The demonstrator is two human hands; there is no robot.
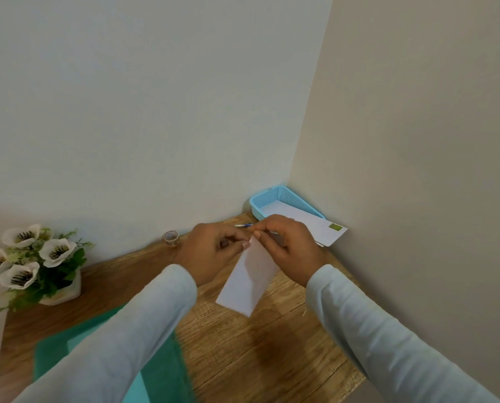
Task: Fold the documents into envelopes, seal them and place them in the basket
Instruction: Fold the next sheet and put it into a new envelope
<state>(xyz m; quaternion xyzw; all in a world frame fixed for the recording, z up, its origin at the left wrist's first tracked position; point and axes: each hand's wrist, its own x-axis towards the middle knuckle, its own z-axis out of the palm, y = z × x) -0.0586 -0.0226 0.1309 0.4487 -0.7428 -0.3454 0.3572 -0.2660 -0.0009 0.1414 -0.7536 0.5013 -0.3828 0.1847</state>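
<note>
Nearest the viewer, two arms in pale sleeves reach forward over a wooden table [243, 359]. A green mat [161, 373] lies on the near left part of the table, partly hidden under the left sleeve. Above the middle of the table, both hands hold one white envelope [247, 282], tilted, its lower corner close to the wood. The left hand [211, 251] pinches the envelope's top edge with its fingertips, and the right hand [289, 251] grips the same top edge from the other side. At the far left stands a pot of white flowers [33, 263]. A small tape roll [171, 237] stands against the wall, and a pen [243, 225] lies just beyond the hands. In the far corner, a light blue basket [283, 200] holds white envelopes, one with a green stamp [334, 227] jutting over its rim.
</note>
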